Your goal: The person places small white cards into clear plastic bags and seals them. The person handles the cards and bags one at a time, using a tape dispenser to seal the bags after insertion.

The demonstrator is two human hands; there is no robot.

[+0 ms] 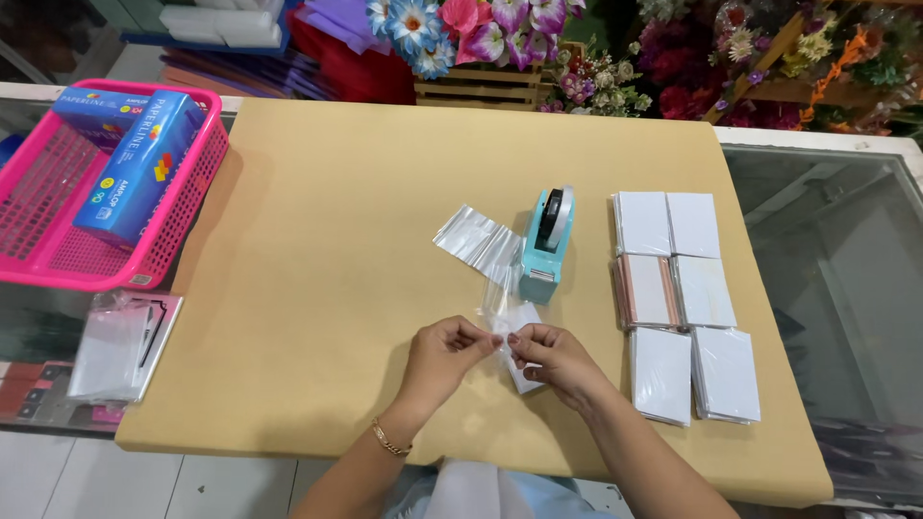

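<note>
My left hand [444, 354] and my right hand [552, 360] meet over the tan board [317, 288], both pinching a small white card in a clear plastic sleeve [517, 322]. The sleeve's open end sticks up between my fingertips. Just beyond it stands a light blue tape dispenser [546, 245]. A loose stack of clear plastic sleeves [475, 240] lies to the dispenser's left.
Several stacks of wrapped white cards [683, 303] lie in two columns at the right. A pink basket [58, 255] with blue boxes [139, 163] sits at the far left, a clear packet [115, 346] below it. Artificial flowers [615, 48] line the back edge.
</note>
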